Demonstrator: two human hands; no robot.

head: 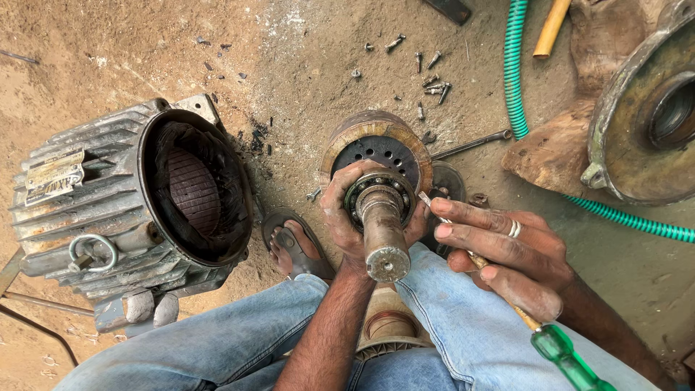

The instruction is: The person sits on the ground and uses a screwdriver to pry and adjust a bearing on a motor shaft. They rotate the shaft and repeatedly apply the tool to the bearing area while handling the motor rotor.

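Dusty concrete floor [318, 65] fills the scene, strewn with loose bolts [432, 81] at the far middle. Between the person's denim-clad knees stands a motor rotor [378, 148], its steel shaft [383, 232] pointing up toward the camera with a ball bearing [379, 197] ringing it. The left hand [346, 213] wraps around the bearing, its grip closed on the ring from the left. The right hand [510, 253] comes in from the right, fingers pressed together around a green-handled screwdriver [561, 347], whose tip meets the bearing's right edge. On the left lies a ribbed grey motor housing [108, 210], open end up. A green corrugated hose [515, 72] runs along the far right, past a round end cover [641, 123]. A sandalled foot [293, 250] rests beside the rotor.
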